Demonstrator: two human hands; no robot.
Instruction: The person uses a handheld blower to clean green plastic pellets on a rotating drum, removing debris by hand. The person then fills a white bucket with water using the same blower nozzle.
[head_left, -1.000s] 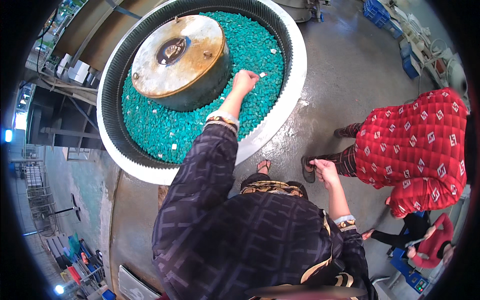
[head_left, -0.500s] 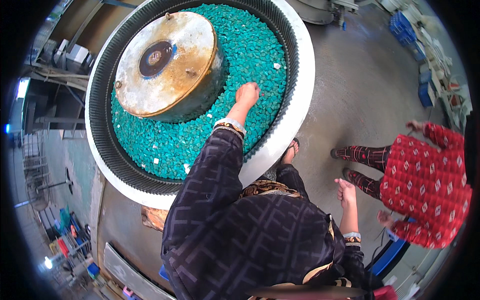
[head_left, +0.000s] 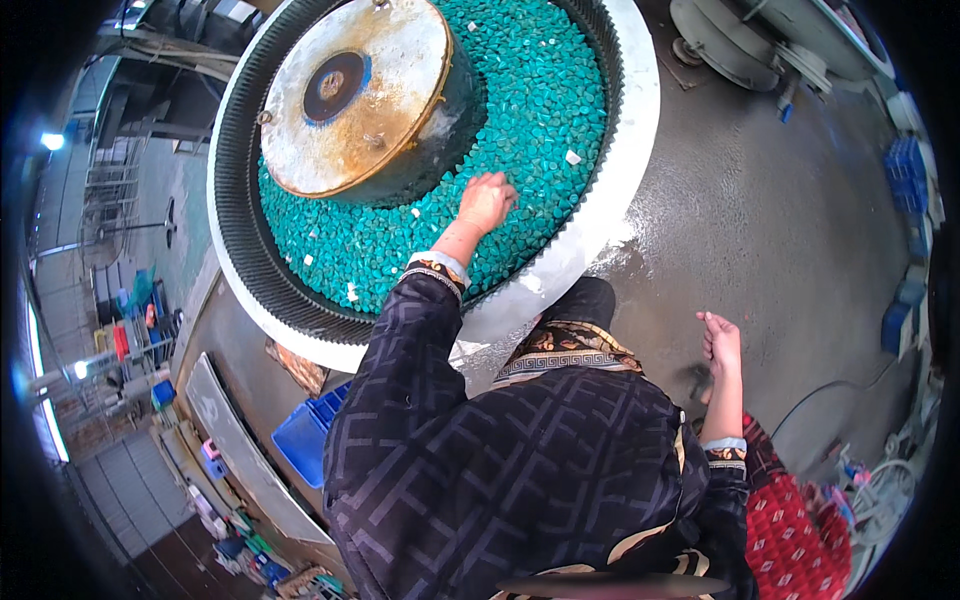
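A large round tub [head_left: 640, 110] with a white rim and ribbed dark inner wall holds a bed of small turquoise-green stones [head_left: 545, 100]. My left hand [head_left: 487, 203] is over the stones, palm down, its bent fingers slightly apart and touching them; the fingertips are partly hidden. A few white pieces lie among the green, one white piece [head_left: 573, 157] to the right of that hand and another white piece [head_left: 352, 292] near the front wall. Away from the tub, over the floor, my right hand [head_left: 722, 345] is loosely curled; whatever it holds is hidden.
A rusty, round-lidded drum [head_left: 350, 90] stands in the tub's middle. Grey machinery [head_left: 735, 50] is at the upper right, above wet floor [head_left: 740, 190]. A person in red patterned clothes [head_left: 800, 535] is at lower right. A blue crate [head_left: 303, 440] sits left of me.
The view has shifted. My left hand's fingers have spread a little and turned down onto the stones. My right hand's index finger has loosened outward. The person in red appears farther down.
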